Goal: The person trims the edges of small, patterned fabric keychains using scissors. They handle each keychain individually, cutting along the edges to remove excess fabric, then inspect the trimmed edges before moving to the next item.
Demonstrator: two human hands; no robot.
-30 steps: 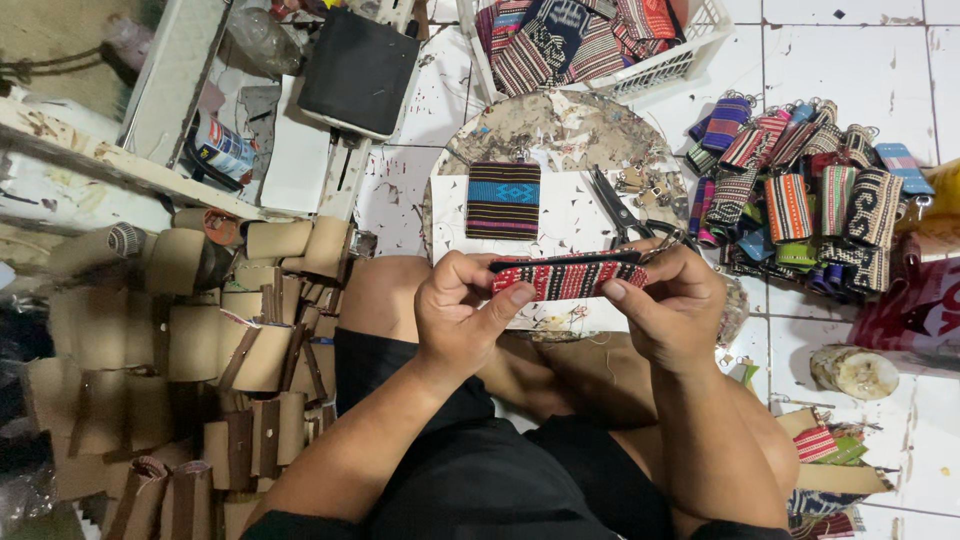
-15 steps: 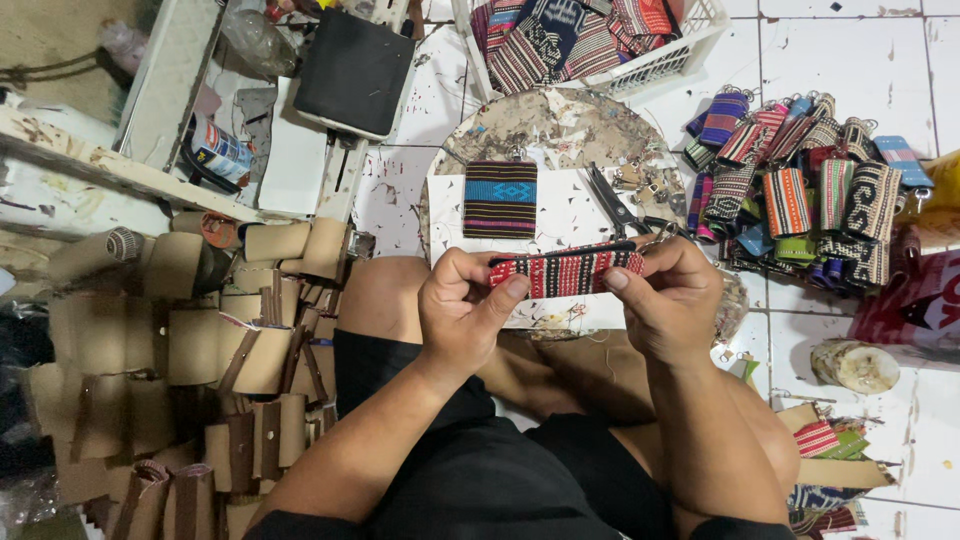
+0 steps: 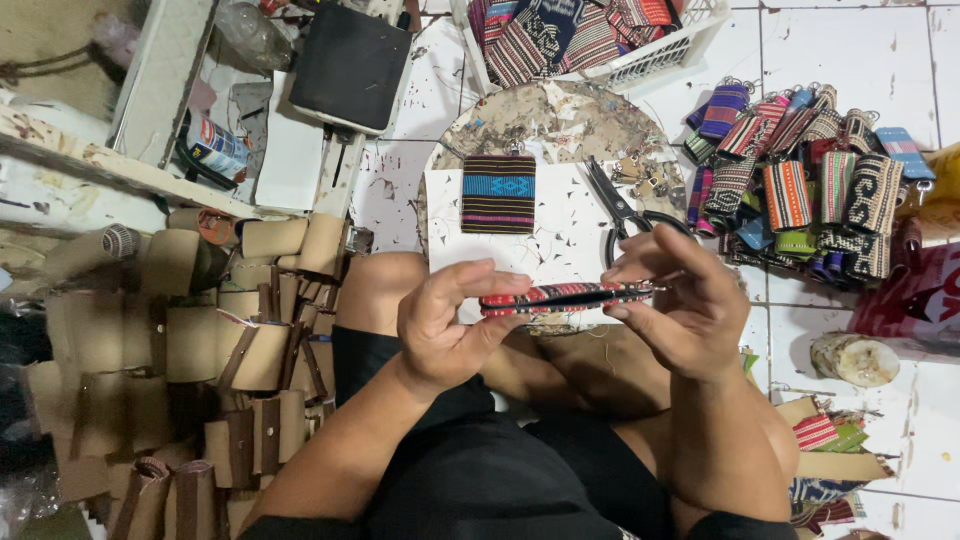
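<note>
You hold a narrow red striped woven piece [image 3: 565,297] edge-on between both hands, above the near edge of the white sheet [image 3: 570,225] on the tiled floor [image 3: 830,40]. Your left hand [image 3: 445,330] pinches its left end, thumb on top and fingers curled under; your right hand [image 3: 680,300] grips the right end, fingers closed over it with the forefinger stretched along the top.

From here, the piece looks likely to twist or slip if 1 pinch loosens, since only its 2 ends are held. The scissors [image 3: 615,205] lie just beyond your right hand on the sheet's right edge; reaching forward carelessly could catch the blades. A finished striped pouch [image 3: 498,193] with a blue band lies at the sheet's far edge and could be pushed onto the scrap-strewn round board [image 3: 560,110].

The white basket [image 3: 660,50] at the floor's far edge holds folded striped cloth. A loose pile of finished woven key holders [image 3: 800,180] sits to the right, in no container. Brown card sleeves [image 3: 200,340] are stacked at your left.
</note>
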